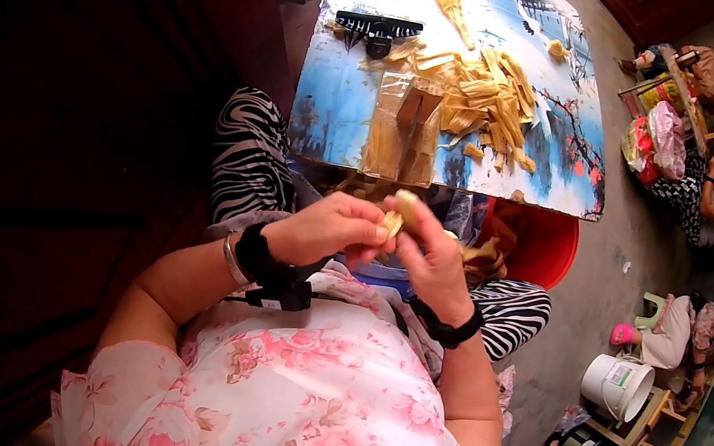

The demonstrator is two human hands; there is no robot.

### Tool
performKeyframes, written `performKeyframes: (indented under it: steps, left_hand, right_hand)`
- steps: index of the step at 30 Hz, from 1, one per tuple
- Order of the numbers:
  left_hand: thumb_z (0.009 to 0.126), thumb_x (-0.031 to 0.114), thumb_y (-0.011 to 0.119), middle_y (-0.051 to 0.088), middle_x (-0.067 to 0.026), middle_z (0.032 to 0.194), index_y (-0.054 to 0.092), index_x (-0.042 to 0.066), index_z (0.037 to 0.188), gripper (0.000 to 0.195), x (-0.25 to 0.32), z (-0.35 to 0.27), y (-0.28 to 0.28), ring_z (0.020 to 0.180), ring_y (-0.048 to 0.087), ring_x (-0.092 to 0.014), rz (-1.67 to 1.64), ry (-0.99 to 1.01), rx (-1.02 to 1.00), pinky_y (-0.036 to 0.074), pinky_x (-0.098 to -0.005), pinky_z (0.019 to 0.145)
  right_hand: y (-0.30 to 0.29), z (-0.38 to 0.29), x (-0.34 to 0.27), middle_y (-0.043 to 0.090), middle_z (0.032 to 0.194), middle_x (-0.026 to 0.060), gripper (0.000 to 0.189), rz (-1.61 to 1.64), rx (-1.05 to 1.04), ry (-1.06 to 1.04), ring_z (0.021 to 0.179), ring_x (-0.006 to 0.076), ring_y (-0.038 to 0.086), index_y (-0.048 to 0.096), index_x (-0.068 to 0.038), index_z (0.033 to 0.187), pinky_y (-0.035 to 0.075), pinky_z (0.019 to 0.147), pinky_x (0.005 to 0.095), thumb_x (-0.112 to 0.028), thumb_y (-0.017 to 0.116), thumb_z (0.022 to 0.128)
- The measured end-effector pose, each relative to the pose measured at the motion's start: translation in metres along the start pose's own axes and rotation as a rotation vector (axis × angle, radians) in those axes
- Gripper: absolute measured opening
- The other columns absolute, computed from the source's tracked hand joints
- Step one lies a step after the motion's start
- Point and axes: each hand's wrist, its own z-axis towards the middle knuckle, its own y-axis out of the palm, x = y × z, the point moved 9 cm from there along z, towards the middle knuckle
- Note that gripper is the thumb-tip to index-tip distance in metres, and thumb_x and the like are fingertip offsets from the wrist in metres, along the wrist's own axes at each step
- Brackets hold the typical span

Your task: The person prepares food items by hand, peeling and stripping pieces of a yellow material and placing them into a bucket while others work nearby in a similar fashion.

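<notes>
Just in front of the table's near edge, my left hand (pixel 345 228) pinches a small folded piece of yellow dried husk (pixel 391 225) between thumb and fingers. My right hand (pixel 434 254) meets it from the other side, its thumb and fingers on the same piece. A pale yellow covering or strip (pixel 407 205) shows at the right fingers; I cannot tell which. Beyond both hands, a wooden block (pixel 419 99) with a slit stands on a board (pixel 383 145) wrapped in clear tape. Behind it lies a loose pile of flat yellow husk strips (pixel 494 97).
The painted tabletop (pixel 551 178) also bears a black plastic device (pixel 379 33) and a lone strip (pixel 456 17). Below its edge are a red tub (pixel 539 248) with husk scraps and a blue container (pixel 383 276). Several seated people, a white bucket (pixel 614 387) and wooden stands are at right.
</notes>
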Motion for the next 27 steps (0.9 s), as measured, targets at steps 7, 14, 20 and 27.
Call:
performKeyframes:
  steps: [7,14,20,27]
  left_hand:
    - [0.09,0.016,0.052,0.056,-0.0013,0.076,0.056,-0.001,0.102,0.021,0.003,0.01,-0.022,0.057,0.047,-0.006,-0.141,0.165,0.127,0.041,-0.0189,0.056]
    - [0.09,0.007,0.048,0.058,-0.0003,0.085,0.053,0.002,0.1,0.012,-0.008,0.021,-0.018,0.074,0.053,-0.003,0.187,0.205,0.149,0.044,-0.019,0.06]
    - [0.07,0.0,0.057,0.057,-0.0151,0.096,0.048,0.002,0.088,0.02,0.046,-0.006,0.025,0.079,0.056,-0.033,0.95,0.851,0.135,0.048,-0.0347,0.067]
    - [0.072,0.002,0.059,0.055,-0.0156,0.077,0.047,0.002,0.09,0.022,0.024,0.006,0.01,0.069,0.057,-0.034,1.009,0.571,0.233,0.046,-0.0369,0.059]
  right_hand:
    - [-0.002,-0.011,0.026,0.062,0.087,0.0044,0.022,0.117,0.031,0.217,0.075,0.0113,0.058,0.055,-0.004,0.11,0.046,0.06,0.0228,-0.009,0.055,0.089]
    - [0.002,-0.023,0.043,0.061,0.087,0.0028,0.02,0.534,0.073,0.349,0.064,0.0065,0.056,0.057,-0.005,0.106,0.045,0.052,0.0168,-0.018,0.054,0.092]
    - [0.013,-0.026,0.056,0.06,0.083,0.0013,0.021,0.805,-0.068,0.577,0.057,0.0043,0.054,0.054,-0.004,0.107,0.043,0.048,0.0154,-0.015,0.056,0.09]
    - [0.001,-0.02,0.01,0.057,0.089,0.0058,0.024,-0.372,0.051,-0.004,0.078,0.0139,0.056,0.057,0.004,0.104,0.047,0.067,0.0247,-0.004,0.059,0.081]
